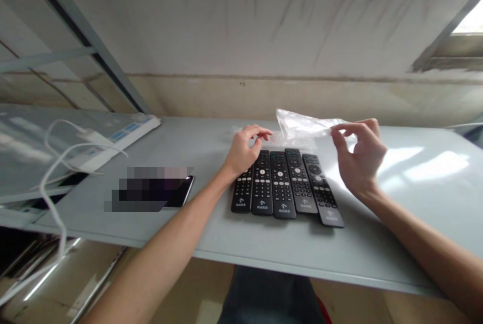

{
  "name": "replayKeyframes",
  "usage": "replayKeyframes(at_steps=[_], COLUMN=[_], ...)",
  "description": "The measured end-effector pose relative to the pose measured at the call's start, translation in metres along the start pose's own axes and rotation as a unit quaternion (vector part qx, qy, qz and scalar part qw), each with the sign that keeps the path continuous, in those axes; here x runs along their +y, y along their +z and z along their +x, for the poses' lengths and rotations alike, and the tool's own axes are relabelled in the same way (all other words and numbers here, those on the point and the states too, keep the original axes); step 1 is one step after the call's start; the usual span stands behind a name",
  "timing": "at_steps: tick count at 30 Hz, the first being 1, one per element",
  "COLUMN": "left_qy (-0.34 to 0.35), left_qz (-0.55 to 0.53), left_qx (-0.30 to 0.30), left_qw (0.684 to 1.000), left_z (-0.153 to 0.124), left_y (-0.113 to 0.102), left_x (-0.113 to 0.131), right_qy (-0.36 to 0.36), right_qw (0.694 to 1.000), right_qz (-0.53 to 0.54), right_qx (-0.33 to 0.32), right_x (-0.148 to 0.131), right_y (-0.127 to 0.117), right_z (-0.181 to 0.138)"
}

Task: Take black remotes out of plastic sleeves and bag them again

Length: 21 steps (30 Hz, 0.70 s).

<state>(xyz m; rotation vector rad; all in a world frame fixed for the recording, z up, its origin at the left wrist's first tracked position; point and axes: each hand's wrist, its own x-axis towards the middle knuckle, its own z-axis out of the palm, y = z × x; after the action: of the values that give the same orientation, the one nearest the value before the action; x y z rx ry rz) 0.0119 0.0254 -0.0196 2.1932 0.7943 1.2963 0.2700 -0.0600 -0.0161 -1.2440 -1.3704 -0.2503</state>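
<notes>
My right hand [360,155] pinches the edge of a clear plastic bag [302,125] between thumb and fingertips, lifting that side of it off the table. Over the bag's left part hovers my left hand [247,149], its fingers loosely bent and apart from the thumb, with nothing visible in them. Whether its fingertips touch the plastic cannot be made out. Several black remote controls [283,183] lie side by side just in front of the bag, buttons up. The rightmost remote control [325,190] is tilted. My left hand partly covers the top of the leftmost remote control [241,193].
The grey table [222,233] runs along a stained wall [256,27]. Left of my arm lies a dark phone-like device [179,193], partly pixelated. A white power strip [132,135] with white cables [43,183] stands at the left, beside a metal frame [81,24].
</notes>
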Motion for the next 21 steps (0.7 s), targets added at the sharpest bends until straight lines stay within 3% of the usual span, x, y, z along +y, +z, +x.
replayKeyframes(at_steps=[3,9,12,17,21], left_qy=[0.066,0.138,0.170,0.199,0.168], left_qz=[0.066,0.140,0.150,0.216,0.286], left_qx=[-0.050,-0.135,-0.157,-0.081,-0.009], left_qw=[0.994,0.971,0.961,0.952,0.943], left_z=[0.000,-0.001,-0.003,-0.002,-0.001], left_y=[0.001,-0.002,0.002,-0.002,-0.010], left_x=[0.001,0.006,0.012,0.022,0.023], right_qy=[0.008,-0.067,-0.080,-0.085,-0.093], right_qw=[0.999,0.976,0.965,0.941,0.938], right_qz=[0.042,0.061,0.078,0.139,0.150], right_qx=[-0.025,-0.198,-0.235,-0.295,-0.297], right_x=[-0.007,-0.031,-0.039,-0.039,-0.033], right_y=[0.001,-0.002,-0.002,0.001,0.004], right_z=[-0.004,-0.017,-0.018,-0.017,-0.020])
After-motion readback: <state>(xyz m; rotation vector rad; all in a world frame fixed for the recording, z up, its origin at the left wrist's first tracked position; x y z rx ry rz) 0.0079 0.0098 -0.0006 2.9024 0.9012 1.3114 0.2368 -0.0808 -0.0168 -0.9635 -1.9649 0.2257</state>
